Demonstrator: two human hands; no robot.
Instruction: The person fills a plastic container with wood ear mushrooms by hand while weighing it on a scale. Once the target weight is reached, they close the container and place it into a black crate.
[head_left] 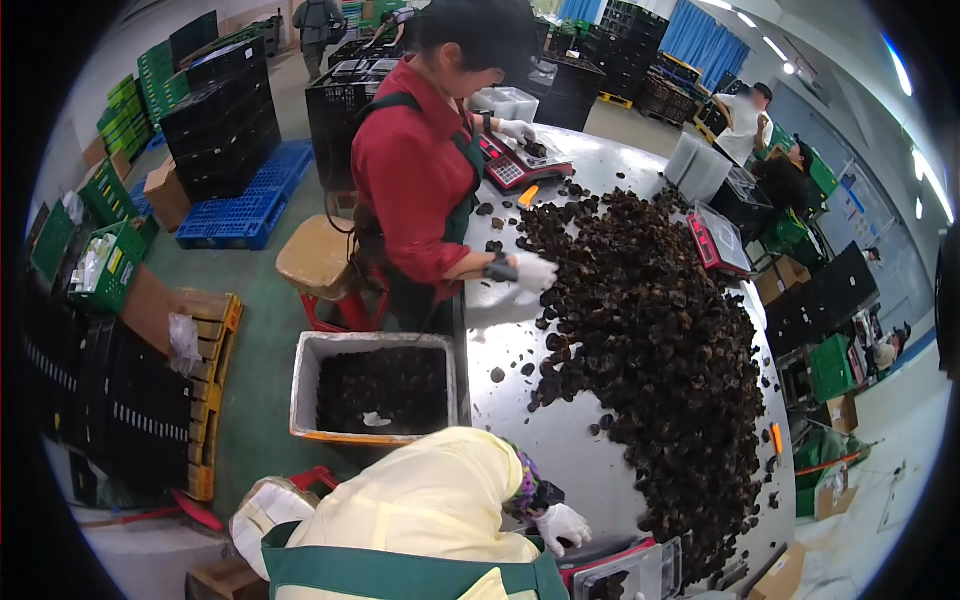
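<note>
My left hand, in a white glove with a black wristband, is low over the metal table beside a red scale. Its fingers look apart and bent downward, with nothing clear held in them. On that scale sits a clear plastic tray with some dark pieces inside. Just beyond my hand spreads a large heap of dark brown, rough, mushroom-like pieces. My yellow sleeve and green apron strap fill the bottom. My right hand is out of view.
A co-worker in red with white gloves works at another scale. A white foam box of dark pieces stands beside the table. An orange-handled tool lies at the right edge. Crates and a wooden pallet stand left.
</note>
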